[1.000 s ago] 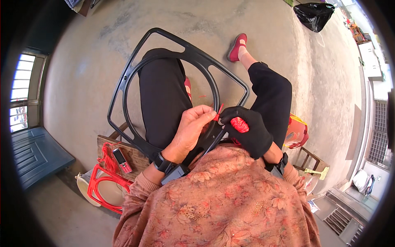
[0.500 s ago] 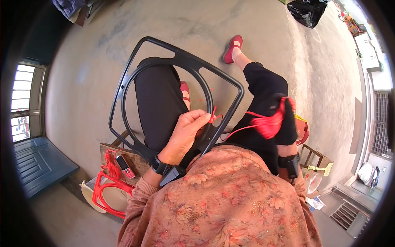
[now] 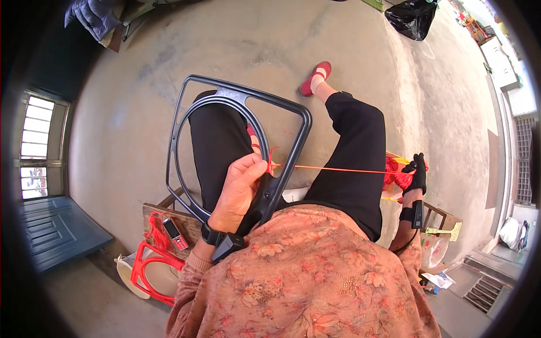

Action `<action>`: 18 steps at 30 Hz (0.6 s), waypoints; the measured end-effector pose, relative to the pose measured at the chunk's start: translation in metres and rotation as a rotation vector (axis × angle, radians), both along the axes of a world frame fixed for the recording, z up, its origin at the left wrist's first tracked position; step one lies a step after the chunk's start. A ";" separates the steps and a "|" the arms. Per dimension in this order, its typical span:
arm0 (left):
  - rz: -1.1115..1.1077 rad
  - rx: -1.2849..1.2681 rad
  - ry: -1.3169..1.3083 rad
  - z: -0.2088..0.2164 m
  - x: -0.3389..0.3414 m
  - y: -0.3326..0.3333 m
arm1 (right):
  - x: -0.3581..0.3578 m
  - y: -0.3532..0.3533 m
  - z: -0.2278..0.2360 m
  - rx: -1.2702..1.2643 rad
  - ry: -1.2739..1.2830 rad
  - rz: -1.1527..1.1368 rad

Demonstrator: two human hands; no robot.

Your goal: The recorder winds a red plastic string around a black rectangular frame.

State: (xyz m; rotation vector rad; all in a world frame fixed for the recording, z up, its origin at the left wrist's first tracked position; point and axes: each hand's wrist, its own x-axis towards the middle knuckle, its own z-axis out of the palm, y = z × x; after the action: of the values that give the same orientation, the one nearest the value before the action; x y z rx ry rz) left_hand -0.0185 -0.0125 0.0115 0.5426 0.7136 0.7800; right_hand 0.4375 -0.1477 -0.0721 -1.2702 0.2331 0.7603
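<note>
The black frame, an open ring set inside a rounded, four-sided outline, lies tilted over the person's left thigh, its near end at the lap. It looks like stiff moulded plastic, fairly light but smooth enough to slide or swivel on the cloth; the right-hand bar beside the ring would be a sound place to steady it, while the thin outer rails might flex. Red cord is tied there, with a short loose end standing up; it looks soft and light, easily tangled, and is best pinched close to the knot. The left hand, bare, pinches cord and bar between thumb and bent fingers. The right hand, in a black glove, is well off to the right, gripping the other end with a red bundle beside it, the strand between them running straight. To the near left, a wooden worktop carries a phone and a red tangle, with a red frame just beyond its near edge. The left thumb covers the knot, the left forearm hides the frame's near corner, and how the gloved fingers wrap the cord is hard to make out.
</note>
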 end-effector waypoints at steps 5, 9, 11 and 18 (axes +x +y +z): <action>-0.054 0.201 0.268 -0.005 0.006 0.006 | 0.001 -0.012 -0.002 -0.019 -0.042 0.001; -0.023 0.164 0.274 -0.004 0.010 0.005 | -0.001 -0.019 -0.013 -0.149 -0.150 -0.018; -0.027 0.136 0.238 -0.004 0.009 0.003 | -0.002 -0.018 -0.015 -0.229 -0.183 -0.012; -0.042 0.098 0.124 0.013 0.006 -0.001 | -0.031 0.026 0.024 -0.003 -0.185 0.257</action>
State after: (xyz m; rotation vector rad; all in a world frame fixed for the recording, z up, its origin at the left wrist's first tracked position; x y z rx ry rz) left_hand -0.0129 -0.0140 0.0249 0.6974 0.7787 0.7491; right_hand 0.4063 -0.1215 -0.0478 -1.3797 -0.0814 0.8544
